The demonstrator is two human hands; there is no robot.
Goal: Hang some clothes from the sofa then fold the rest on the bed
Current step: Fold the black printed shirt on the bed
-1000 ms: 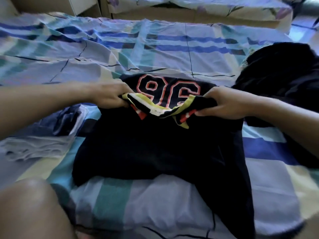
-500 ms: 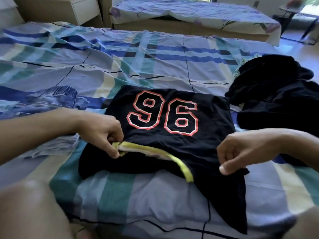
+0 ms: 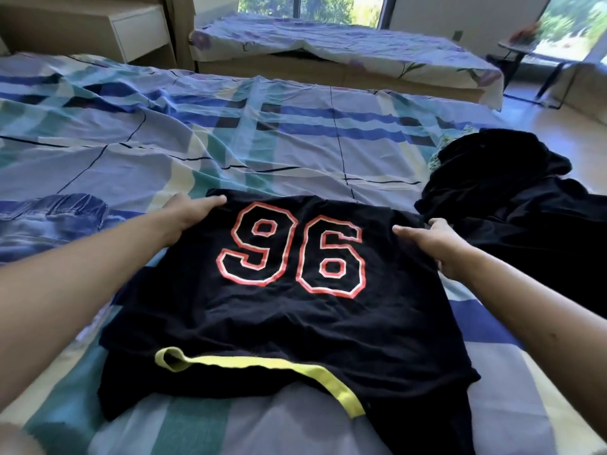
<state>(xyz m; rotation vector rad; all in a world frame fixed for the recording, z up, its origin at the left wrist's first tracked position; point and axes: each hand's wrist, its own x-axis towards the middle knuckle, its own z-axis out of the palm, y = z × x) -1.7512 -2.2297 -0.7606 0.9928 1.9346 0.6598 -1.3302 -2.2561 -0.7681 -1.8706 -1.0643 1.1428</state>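
Observation:
A black shirt (image 3: 285, 323) with a red and white "96" lies flat on the checked bedsheet (image 3: 262, 142) in front of me, its yellow-edged collar turned toward me. My left hand (image 3: 187, 215) holds the shirt's far left corner, fingers curled over the edge. At the far right corner my right hand (image 3: 437, 244) grips the cloth the same way. A heap of dark clothes (image 3: 512, 205) lies on the bed just right of my right hand.
Folded blue denim (image 3: 56, 215) lies on the bed to the left. Beyond this bed stands a second bed (image 3: 345, 50) with a flowered sheet, a wooden nightstand (image 3: 108, 27) at the back left, and a small table (image 3: 525, 50) by the windows.
Both hands let go of the collar near me and moved outward to the shirt's far corners. The shirt now lies flat with the number fully showing.

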